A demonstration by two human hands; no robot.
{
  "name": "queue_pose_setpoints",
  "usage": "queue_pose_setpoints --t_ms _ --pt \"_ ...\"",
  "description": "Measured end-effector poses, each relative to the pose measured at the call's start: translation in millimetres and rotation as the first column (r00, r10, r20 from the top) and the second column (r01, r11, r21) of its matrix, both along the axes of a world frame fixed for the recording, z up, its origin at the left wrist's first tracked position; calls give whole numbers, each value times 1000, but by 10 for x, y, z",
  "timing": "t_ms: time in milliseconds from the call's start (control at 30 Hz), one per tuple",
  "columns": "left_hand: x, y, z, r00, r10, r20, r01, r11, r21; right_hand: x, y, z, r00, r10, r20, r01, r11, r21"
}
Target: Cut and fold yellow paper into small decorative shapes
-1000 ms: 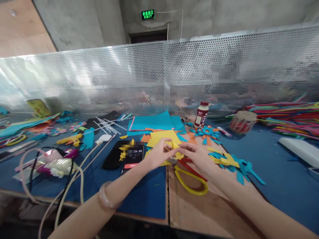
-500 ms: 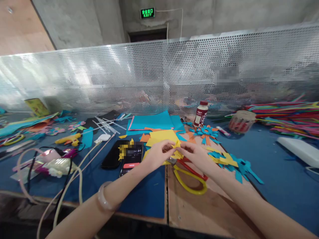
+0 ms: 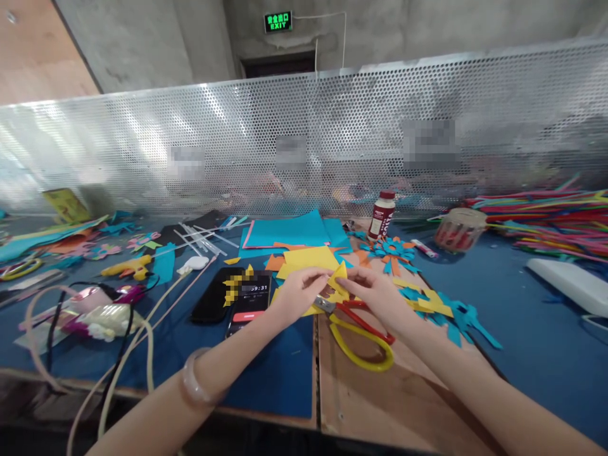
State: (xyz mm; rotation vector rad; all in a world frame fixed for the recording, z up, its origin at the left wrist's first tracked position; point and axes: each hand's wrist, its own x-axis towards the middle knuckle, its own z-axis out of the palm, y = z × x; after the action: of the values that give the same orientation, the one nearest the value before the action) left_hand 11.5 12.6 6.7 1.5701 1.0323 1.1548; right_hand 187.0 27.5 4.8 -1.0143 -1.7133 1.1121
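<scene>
A small pointed piece of yellow paper point(image 3: 339, 278) is pinched between my two hands near the middle of the table. My left hand point(image 3: 301, 292) has its fingertips closed at the paper's left edge, and a pale bangle point(image 3: 194, 377) circles that wrist. From the other side, the thumb and fingers of my right hand point(image 3: 377, 294) grip the same paper. Scissors with red and yellow handles point(image 3: 363, 354) lie just below, their blades partly covered by paper. Behind my hands, yellow sheets point(image 3: 308, 258) lie in front of a blue sheet stack point(image 3: 285, 233).
Two phones point(image 3: 213, 296) lie left of my hands, near a yellow glue gun point(image 3: 127, 267) and trailing cables point(image 3: 152, 348). Blue cutouts point(image 3: 468, 320), a bottle point(image 3: 381, 215), a jar point(image 3: 460, 229) and pipe cleaners point(image 3: 546, 215) are on the right. A perforated metal screen point(image 3: 228, 126) stands behind.
The yellow paper has been turned in my fingers, and more of its surface shows. My hands stay in nearly the same place; the view has shifted slightly.
</scene>
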Motion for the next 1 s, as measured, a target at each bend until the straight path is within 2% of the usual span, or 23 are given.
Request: queue_pose_setpoints --t_ms 133,333,733,1000 --pt "-2 -9 -3 999 -26 23 25 1000 15 -5 -38 42 999 22 -28 -23 999 -29" --pt "-16 4 -20 999 -42 5 41 996 74 18 -24 65 998 -19 56 17 999 35" --pt "-3 -9 21 996 -84 -38 87 989 116 36 -13 74 998 33 47 -33 999 16" --pt "-24 23 2 994 -7 -106 21 990 136 38 -23 61 996 43 75 -47 997 60"
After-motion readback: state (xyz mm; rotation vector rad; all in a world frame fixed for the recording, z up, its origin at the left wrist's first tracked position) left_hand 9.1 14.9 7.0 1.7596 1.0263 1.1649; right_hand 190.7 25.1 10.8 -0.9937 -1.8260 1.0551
